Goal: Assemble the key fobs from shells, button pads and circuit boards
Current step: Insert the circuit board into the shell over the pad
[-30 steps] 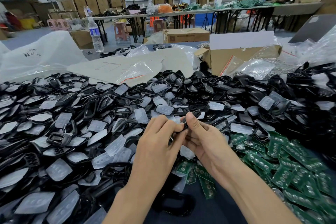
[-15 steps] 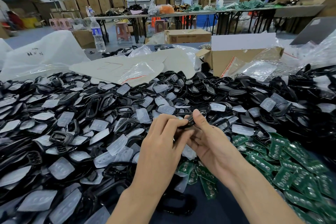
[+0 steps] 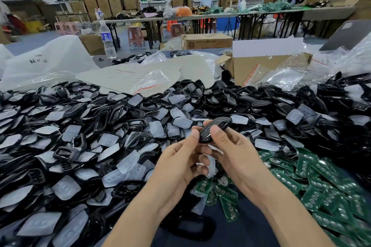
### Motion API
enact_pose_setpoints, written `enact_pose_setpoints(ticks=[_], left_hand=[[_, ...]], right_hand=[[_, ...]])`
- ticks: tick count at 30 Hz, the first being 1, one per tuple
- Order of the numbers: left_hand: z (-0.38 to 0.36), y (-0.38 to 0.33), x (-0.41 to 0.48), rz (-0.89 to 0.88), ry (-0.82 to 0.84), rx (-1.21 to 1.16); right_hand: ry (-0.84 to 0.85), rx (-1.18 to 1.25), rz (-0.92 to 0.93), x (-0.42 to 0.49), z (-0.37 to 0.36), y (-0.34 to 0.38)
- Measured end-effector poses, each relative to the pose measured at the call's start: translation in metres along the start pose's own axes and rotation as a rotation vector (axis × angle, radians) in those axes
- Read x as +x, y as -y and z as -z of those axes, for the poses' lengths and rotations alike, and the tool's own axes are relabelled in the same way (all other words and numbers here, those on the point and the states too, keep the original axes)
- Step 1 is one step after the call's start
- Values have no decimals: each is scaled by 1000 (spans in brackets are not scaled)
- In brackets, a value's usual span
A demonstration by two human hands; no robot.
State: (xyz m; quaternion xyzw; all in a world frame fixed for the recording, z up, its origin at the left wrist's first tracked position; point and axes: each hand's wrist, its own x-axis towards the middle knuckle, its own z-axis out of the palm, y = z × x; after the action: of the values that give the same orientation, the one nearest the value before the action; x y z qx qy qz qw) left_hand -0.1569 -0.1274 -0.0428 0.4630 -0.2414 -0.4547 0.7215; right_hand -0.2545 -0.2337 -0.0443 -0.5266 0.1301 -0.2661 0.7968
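Fob (image 3: 214, 129), a closed black case, is held up above the heap between both hands, tilted so that its far end points up and to the right.

Left of the fob lies a deep heap of black shells (image 3: 112, 118) mixed with clear pads (image 3: 128, 164). Just below and left of the fob, the left hand (image 3: 180, 164) pinches its near end, with the thumb on top and the fingers curled underneath. Just below and right of the fob, the right hand (image 3: 236, 156) grasps it as well, its thumb pressed on the top face near the middle and its fingers out of sight beneath. Right of the fob, lower down, green boards (image 3: 321, 176) lie spread in a loose pile.

The fob looks light and stiff, and its glossy plastic is probably slick under dry fingers. It is best held by its long edges, with the thumbs squeezing along the seam rather than on the thin middle of the face, which may flex. Whether the two halves have fully snapped shut cannot be told from this angle.
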Motion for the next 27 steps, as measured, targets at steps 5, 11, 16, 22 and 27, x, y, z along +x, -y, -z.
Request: enact_pose_setpoints(ticks=[5, 11, 16, 22, 27], left_hand=[[1, -1, 2, 37, -2, -61], [1, -1, 2, 9, -34, -99], [-1, -1, 1, -161, -91, 99], [7, 5, -3, -577, -237, 876], [9, 9, -5, -751, -254, 1079]], right_hand=[[83, -51, 38, -2, 4, 0], [134, -3, 53, -3, 3, 0], [133, 9, 79, -4, 1, 2], [-1, 78, 100, -2, 4, 3], [9, 90, 123, -5, 2, 2]])
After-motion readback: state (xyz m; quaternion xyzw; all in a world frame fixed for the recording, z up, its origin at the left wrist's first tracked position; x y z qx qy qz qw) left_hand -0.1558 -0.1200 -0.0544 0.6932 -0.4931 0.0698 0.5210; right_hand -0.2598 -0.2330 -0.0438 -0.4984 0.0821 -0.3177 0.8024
